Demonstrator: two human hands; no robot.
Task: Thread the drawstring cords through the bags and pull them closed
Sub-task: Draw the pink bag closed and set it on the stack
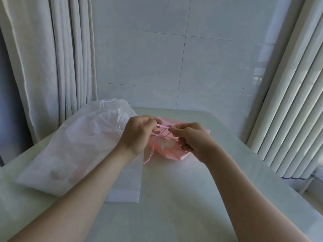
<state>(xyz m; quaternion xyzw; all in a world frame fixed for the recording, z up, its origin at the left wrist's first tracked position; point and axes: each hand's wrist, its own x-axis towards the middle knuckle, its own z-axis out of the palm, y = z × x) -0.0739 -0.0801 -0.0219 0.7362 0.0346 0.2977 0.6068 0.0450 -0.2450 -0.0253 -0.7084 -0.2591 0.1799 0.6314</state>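
Far to the left of the pink bag [172, 151] a pale curtain [52, 58] hangs in folds. Just left of the pink bag lies a pile of white translucent bags [78, 145], overlapping one another on the table [192, 198]. Their mouths are gathered at the end away from the person, with thin white cords [118, 123] trailing from them. A faint rounded shape [56, 172] shows through the top bag near its closed end; what it is cannot be told.

The left hand [139, 135] is over the pink bag's left edge, fingers curled, pinching one end of a pink cord [162, 126]. The cord runs as a taut loop above the bag's mouth across to the right hand [190, 140], which pinches it between thumb and forefinger, the other fingers curled under. More of the cord hangs from the bag's left side and ends on the table.

The pink bag is small, opaque and creased, its mouth bunched beneath the hands, with a pale leaf-like mark [164, 145] on its face. Well to its right stands a white ribbed radiator [288, 119]; behind it rises a tiled wall [157, 58].
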